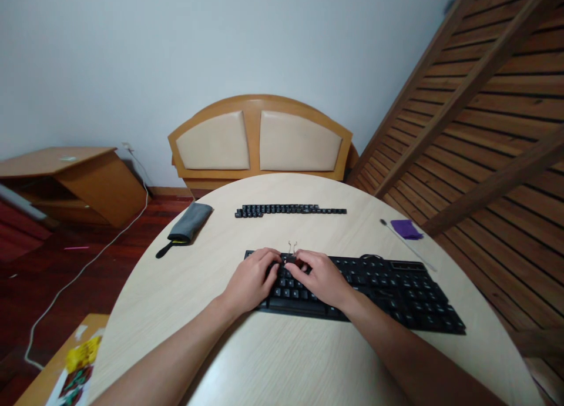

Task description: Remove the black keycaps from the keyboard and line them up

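A black keyboard (pixel 379 294) lies slightly aslant on the round pale table. Over its left part my two hands meet, fingertips close together. Between them is a small black keycap puller (pixel 291 258), its two thin wire prongs pointing up and away from me. My right hand (pixel 321 277) pinches it with thumb and index finger. Curled in from the other side, my left hand (pixel 253 279) has its fingertips against it; its grip is partly hidden. Whether a keycap sits between the fingers I cannot make out. Behind the keyboard, loose black keycaps (pixel 286 209) form a long row.
A grey cloth pouch (pixel 191 222) with a black strap lies at the table's left. To the right are a purple cloth (pixel 406 229) and a thin brush (pixel 405 242) touching the keyboard's far side. A wooden headboard (pixel 255 136) and a slatted wooden screen (pixel 476 159) stand beyond the table.
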`<state>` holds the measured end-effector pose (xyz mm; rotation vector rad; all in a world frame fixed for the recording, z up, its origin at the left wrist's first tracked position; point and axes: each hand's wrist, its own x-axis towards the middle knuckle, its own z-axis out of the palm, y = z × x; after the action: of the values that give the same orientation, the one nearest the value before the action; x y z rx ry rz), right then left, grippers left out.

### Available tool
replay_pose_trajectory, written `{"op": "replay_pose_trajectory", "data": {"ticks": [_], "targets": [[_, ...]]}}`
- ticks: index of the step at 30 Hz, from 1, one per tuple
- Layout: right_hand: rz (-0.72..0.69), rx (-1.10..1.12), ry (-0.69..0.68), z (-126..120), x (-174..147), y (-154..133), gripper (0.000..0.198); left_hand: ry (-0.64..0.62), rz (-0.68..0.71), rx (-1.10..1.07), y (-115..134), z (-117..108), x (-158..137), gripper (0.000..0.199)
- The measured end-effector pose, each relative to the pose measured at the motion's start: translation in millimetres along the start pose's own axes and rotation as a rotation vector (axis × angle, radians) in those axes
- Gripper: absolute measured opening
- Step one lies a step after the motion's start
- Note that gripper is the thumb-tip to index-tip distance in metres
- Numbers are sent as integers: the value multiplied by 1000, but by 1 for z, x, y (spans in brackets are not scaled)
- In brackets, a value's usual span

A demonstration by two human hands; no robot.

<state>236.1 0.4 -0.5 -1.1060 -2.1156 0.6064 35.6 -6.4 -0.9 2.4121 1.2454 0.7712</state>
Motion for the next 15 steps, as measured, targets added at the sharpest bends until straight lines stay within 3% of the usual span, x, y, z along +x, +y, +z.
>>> {"op": "replay_pose_trajectory", "data": {"ticks": [6, 15], "targets": [[-73, -59, -5, 0, 0, -2, 24, 5, 0, 2, -1, 1, -1, 16], [128, -68, 54, 2, -2, -1, 29, 9, 7, -8, -1, 0, -2, 12]]}}
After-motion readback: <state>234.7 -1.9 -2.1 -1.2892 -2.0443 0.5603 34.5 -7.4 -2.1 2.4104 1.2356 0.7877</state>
